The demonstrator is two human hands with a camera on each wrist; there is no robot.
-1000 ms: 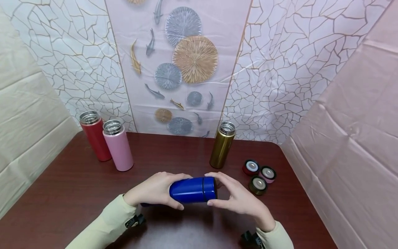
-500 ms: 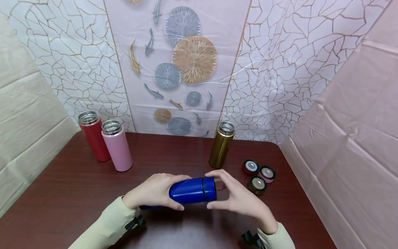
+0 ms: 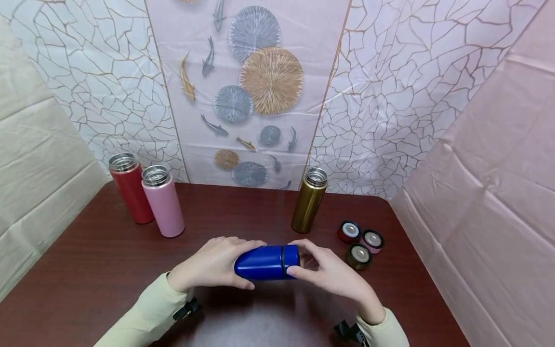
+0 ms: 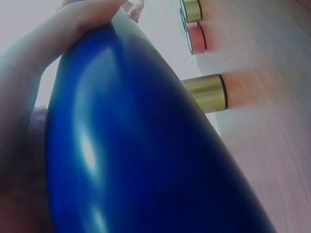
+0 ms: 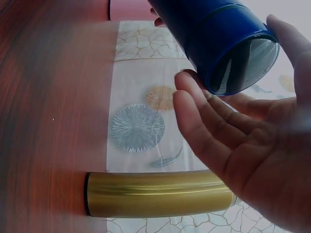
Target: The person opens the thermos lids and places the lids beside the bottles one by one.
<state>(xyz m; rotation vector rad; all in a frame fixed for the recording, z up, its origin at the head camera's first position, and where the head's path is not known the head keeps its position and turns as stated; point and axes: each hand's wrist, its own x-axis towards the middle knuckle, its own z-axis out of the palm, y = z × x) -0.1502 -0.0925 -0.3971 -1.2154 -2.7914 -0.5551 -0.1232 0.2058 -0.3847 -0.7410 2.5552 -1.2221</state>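
Note:
A glossy blue thermos bottle (image 3: 262, 262) lies on its side in the air over the front middle of the table, its blue lid (image 3: 292, 255) on the right end. Around its body the left hand (image 3: 212, 264) grips with fingers on the far side and thumb on the near side. The right hand (image 3: 333, 273) holds the lid between thumb and fingertips. In the right wrist view, the lid's dark, shiny end (image 5: 248, 65) faces the palm. The left wrist view is mostly filled by the blue body (image 4: 131, 136). Behind the hands stands a gold bottle (image 3: 309, 202) without a lid.
Lidless red (image 3: 133, 190) and pink (image 3: 165, 202) bottles stand upright at the back left. On the right lie red (image 3: 349, 232), pink (image 3: 372, 241) and gold (image 3: 359, 256) lids, undersides up. A patterned cloth (image 3: 256, 135) hangs behind the dark red table (image 3: 108, 260).
The right thumb, lower and off the lid half a second ago, has moved up onto it. The blue bottle's right end has turned slightly. The other bottles and lids have stayed put.

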